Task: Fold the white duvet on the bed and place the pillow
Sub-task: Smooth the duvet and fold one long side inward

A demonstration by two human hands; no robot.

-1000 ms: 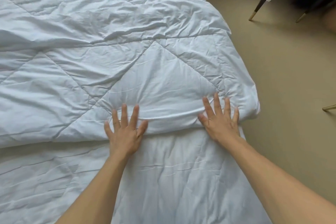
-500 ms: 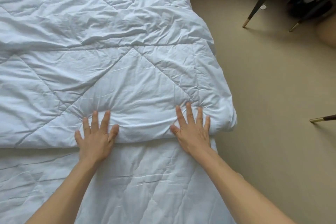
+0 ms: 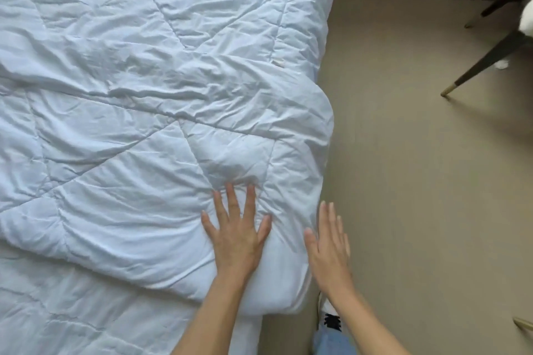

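White quilted duvet (image 3: 150,112) is spread over the bed, one layer doubled back, folded edge nearest the viewer. Left hand (image 3: 235,235) is pressed flat on the fold's corner, fingers splayed, nothing grasped. Right hand (image 3: 328,251) is held flat and released just beside the duvet's side edge; contact cannot be told. No pillow is seen. Duvet is judged soft, light, puffy, springy; best gripped at corner and hem beside left hand.
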